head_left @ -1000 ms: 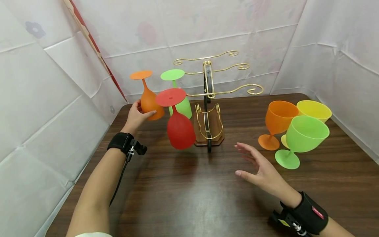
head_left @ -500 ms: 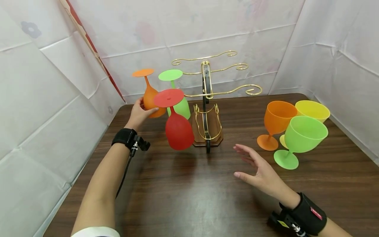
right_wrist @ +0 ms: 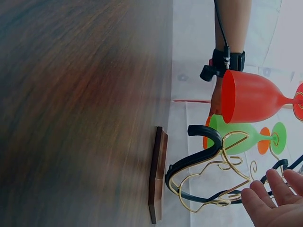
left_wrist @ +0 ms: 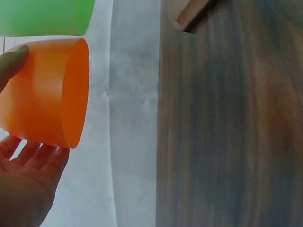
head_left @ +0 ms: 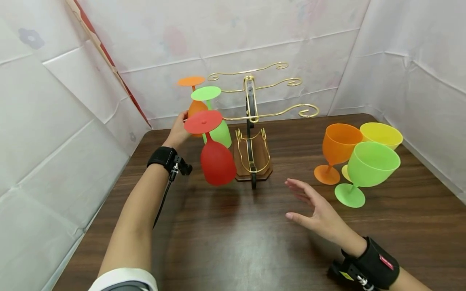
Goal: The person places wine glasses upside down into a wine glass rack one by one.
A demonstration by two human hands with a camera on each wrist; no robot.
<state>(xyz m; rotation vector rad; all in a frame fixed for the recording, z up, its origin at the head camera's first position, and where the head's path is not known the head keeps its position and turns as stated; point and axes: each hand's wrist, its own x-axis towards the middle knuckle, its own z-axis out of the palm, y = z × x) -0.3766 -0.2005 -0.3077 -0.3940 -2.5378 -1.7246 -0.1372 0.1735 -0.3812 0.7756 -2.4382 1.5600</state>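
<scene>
My left hand (head_left: 179, 131) grips an orange goblet (head_left: 197, 108) by its bowl, upside down with its foot at the top. In the left wrist view the thumb lies on one side of the orange bowl and the fingers on the other. A green goblet (head_left: 223, 133) and a red goblet (head_left: 218, 163) hang inverted from the left arms of a gold and black glass rack (head_left: 251, 118). In the head view these partly cover the orange one. Over the table, right of the rack, my right hand (head_left: 320, 214) holds nothing, its fingers extended and thumb apart.
On the right of the dark wooden table (head_left: 233, 242) stand upright an orange goblet (head_left: 339, 141), a yellow goblet (head_left: 382, 133) and a green goblet (head_left: 375, 163), close together. The rack's curled right arms (head_left: 280, 110) carry no goblets. White sheeting (head_left: 160, 48) encloses the back and sides.
My left hand has moved the inverted orange goblet right and away from me, behind the hanging green one, towards the rack's far arm. The right hand has stayed nearly still.
</scene>
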